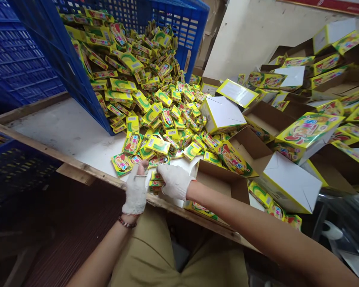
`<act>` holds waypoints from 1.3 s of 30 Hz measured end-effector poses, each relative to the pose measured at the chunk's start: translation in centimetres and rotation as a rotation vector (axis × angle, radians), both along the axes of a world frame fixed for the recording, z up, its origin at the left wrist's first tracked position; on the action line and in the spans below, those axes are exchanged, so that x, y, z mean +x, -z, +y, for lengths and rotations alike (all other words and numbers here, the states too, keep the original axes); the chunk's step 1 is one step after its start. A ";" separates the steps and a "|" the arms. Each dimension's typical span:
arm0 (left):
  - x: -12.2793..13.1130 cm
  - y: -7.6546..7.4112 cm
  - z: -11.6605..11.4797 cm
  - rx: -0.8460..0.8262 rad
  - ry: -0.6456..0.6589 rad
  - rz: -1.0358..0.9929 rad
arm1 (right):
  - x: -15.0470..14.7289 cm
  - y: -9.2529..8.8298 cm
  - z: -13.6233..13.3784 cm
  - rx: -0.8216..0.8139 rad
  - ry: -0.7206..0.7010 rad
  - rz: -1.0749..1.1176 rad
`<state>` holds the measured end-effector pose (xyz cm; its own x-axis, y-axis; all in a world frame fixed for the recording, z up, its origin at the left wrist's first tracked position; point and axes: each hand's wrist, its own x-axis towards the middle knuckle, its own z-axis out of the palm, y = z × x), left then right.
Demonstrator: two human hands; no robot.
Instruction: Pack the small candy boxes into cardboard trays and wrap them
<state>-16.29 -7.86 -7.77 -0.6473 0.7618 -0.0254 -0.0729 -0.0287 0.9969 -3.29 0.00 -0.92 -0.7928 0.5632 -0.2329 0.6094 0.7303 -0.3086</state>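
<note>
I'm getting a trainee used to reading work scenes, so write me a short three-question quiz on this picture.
1. Multiple choice: What colour is the large crate with the small boxes heaped at its open side?
A) red
B) blue
C) white

2. True or false: The left hand and the right hand both wear white gloves.

3. Fill in the blank: The bracelet is on the ____ wrist.

Key:
1. B
2. True
3. left
</note>
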 end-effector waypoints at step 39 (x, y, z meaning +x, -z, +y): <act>6.2 -1.4 4.2 -0.065 0.351 0.764 | 12.8 3.4 2.7 0.103 0.155 -0.140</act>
<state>-10.05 -3.65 -6.38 -0.2305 0.9342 0.2721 0.6280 -0.0707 0.7750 9.54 2.66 -4.33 -0.6586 0.7026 -0.2693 0.7487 0.6476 -0.1414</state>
